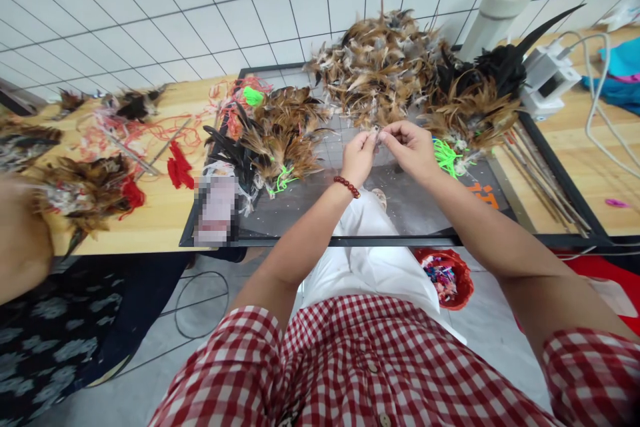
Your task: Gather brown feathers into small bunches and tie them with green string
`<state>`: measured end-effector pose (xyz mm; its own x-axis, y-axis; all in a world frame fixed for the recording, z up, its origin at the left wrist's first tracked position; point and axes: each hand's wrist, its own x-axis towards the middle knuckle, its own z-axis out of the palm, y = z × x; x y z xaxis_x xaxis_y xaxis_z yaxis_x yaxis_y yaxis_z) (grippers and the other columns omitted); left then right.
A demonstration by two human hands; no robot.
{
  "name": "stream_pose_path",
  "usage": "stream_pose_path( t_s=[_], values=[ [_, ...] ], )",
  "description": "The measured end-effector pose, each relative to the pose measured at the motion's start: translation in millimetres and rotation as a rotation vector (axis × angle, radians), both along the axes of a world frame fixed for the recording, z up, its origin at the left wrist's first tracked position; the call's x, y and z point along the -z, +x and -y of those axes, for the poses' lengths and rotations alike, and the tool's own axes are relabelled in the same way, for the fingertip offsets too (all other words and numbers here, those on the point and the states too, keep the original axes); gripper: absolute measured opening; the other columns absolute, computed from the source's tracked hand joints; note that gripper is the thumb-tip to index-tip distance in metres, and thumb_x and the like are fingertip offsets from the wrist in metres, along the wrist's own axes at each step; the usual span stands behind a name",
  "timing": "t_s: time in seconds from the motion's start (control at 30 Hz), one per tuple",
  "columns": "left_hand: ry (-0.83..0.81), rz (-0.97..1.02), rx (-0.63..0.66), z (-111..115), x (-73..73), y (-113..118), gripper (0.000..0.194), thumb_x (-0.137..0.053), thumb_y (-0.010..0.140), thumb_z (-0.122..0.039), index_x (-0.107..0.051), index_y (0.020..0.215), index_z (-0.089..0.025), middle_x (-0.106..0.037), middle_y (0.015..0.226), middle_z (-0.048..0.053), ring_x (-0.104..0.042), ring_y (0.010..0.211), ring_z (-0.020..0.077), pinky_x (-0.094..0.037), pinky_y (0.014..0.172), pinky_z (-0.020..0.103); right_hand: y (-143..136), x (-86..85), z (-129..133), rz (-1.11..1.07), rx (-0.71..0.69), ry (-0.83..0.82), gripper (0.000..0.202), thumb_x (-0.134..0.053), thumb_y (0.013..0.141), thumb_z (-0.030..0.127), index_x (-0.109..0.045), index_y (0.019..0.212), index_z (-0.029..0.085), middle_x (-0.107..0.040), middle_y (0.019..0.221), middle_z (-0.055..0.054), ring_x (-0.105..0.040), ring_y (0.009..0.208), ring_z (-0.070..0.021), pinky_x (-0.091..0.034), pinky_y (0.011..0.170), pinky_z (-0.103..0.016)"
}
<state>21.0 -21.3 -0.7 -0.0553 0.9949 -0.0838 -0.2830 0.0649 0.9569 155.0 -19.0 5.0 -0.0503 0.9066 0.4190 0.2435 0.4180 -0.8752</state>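
My left hand (pixel 360 153), with a bead bracelet (pixel 347 185) at its wrist, is closed in a pinch. My right hand (pixel 411 147) is pinched too, its fingertips meeting the left ones. Between them shows a small pale tuft that looks like a feather (pixel 379 136), mostly hidden by the fingers. Just beyond lies a large heap of brown feathers (pixel 380 67). Left of my hands are brown feather bundles (pixel 285 140) with green ties (pixel 284 179). To the right sits another brown bundle (pixel 470 113) with green strands (pixel 447 157), and black feathers (pixel 493 70) behind it.
A black-framed glass board (pixel 320 240) lies on the wooden table (pixel 175 233). Thin sticks (pixel 545 177), a white charger (pixel 547 77) with cable and a pale bottle (pixel 500 13) stand right. Red yarn (pixel 180 165) lies left, near a co-worker's arm (pixel 23 237). A red basket (pixel 445 279) stands below.
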Motion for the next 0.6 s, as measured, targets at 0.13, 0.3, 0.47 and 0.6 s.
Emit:
stream_pose_path(
  t_s=[0.13,0.3,0.47,0.6],
  values=[
    [-0.050,-0.001,0.119,9,-11.1,1,0.030,-0.072,0.096,-0.026,-0.060,0.069,-0.017,-0.053,0.059,-0.005,-0.040,0.049,0.0037,-0.030,0.051,0.020,1,-2.9,1,-0.022,0.009,-0.016,0.038,-0.074,0.083,0.060,-0.066,0.076,0.024,-0.064,0.069,0.000,-0.054,0.063,-0.0153,-0.044,0.062,-0.032],
    [-0.074,0.023,0.205,15,-23.3,1,0.031,-0.070,0.097,-0.032,-0.060,0.072,-0.017,-0.048,0.059,-0.006,-0.038,0.048,0.0033,-0.028,0.047,0.018,2,-4.6,-3,-0.123,-0.029,-0.065,0.049,-0.079,0.076,0.072,-0.066,0.078,0.025,-0.065,0.072,-0.001,-0.059,0.069,-0.0171,-0.050,0.069,-0.034],
    [-0.137,0.131,0.332,17,-31.4,-3,0.033,-0.066,0.100,-0.037,-0.056,0.075,-0.017,-0.045,0.060,-0.007,-0.032,0.043,0.0008,-0.019,0.041,0.014,5,-7.1,-6,-0.335,-0.138,-0.203,0.061,-0.085,0.064,0.079,-0.074,0.091,0.025,-0.063,0.075,0.002,-0.051,0.061,-0.0112,-0.046,0.060,-0.029],
    [-0.187,0.192,0.450,20,-35.7,-6,0.033,-0.061,0.102,-0.032,-0.052,0.075,-0.016,-0.044,0.059,-0.007,-0.032,0.041,0.0000,-0.018,0.040,0.012,6,-12.0,-2,-0.382,-0.294,-0.304,0.060,-0.089,0.063,0.074,-0.078,0.091,0.022,-0.061,0.066,0.003,-0.054,0.058,-0.0109,-0.048,0.057,-0.027]
  ],
)
